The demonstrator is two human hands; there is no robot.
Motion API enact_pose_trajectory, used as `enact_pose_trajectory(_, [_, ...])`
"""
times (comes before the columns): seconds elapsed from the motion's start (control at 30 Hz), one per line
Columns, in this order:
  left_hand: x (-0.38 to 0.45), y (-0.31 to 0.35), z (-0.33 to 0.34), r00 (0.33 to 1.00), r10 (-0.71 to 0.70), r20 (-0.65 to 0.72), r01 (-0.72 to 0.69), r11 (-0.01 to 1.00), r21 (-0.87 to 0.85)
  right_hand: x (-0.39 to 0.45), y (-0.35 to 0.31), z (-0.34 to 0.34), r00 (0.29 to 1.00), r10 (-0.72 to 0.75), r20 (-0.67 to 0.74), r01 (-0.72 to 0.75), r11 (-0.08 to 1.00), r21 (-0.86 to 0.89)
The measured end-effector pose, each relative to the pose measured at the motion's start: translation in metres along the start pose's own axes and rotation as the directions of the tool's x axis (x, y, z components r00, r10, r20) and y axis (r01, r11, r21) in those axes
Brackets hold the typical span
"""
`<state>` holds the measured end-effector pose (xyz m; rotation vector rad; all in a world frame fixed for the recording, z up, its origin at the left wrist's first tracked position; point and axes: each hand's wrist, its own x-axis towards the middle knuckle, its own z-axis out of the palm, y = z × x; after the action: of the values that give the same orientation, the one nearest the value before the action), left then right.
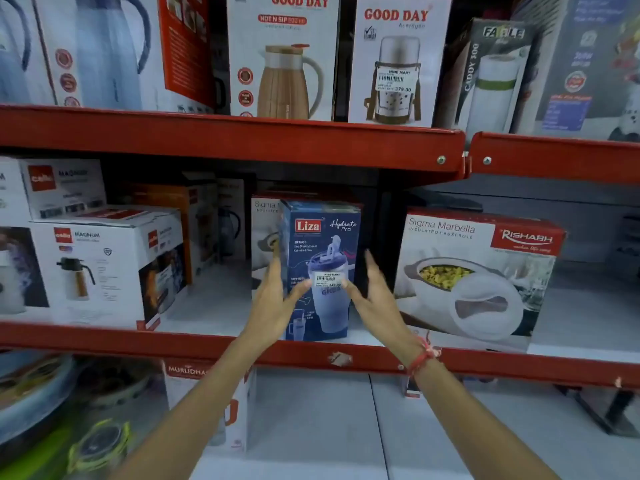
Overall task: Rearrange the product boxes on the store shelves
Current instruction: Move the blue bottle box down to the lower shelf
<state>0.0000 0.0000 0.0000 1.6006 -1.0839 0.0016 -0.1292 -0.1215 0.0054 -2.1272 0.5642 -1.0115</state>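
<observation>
centre frame: our left hand (273,303) and right hand (375,299) flank the blue liza box (320,251), fingers spread open, thumbs on its front, no firm grip.

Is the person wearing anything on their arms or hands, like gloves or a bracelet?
No gloves and no sleeves in view: both forearms are bare. The left hand has nothing on it that shows. The right hand has a thin red thread bracelet tied around its wrist, with a little knot and loose ends sticking out. No rings or watch can be seen.
</observation>
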Motion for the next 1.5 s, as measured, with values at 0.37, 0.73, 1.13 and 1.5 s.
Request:
enact_pose_trajectory(0.37, [-0.025,0.029,-0.019,0.999,0.034,-0.004,-0.034,0.982,-0.186,-0.025,-0.027,-0.012,0.998,-0.059,0.013,0.055,0.978,0.202])
enact_pose_trajectory(0.73, [-0.103,0.072,-0.038,0.993,-0.029,0.114,0.063,0.950,-0.306,-0.119,-0.052,-0.056,0.998,-0.057,0.011,0.053,0.977,0.205])
enact_pose_trajectory(1.13, [-0.179,0.003,0.009,0.893,-0.358,0.272,0.390,0.918,-0.073,-0.207,0.022,-0.034,0.968,0.198,0.155,-0.217,0.970,0.113])
enact_pose_trajectory(1.5, [-0.206,-0.088,0.091,0.904,-0.398,0.159,0.373,0.913,0.163,-0.225,0.139,0.021,0.930,0.326,0.169,-0.289,0.933,-0.214])
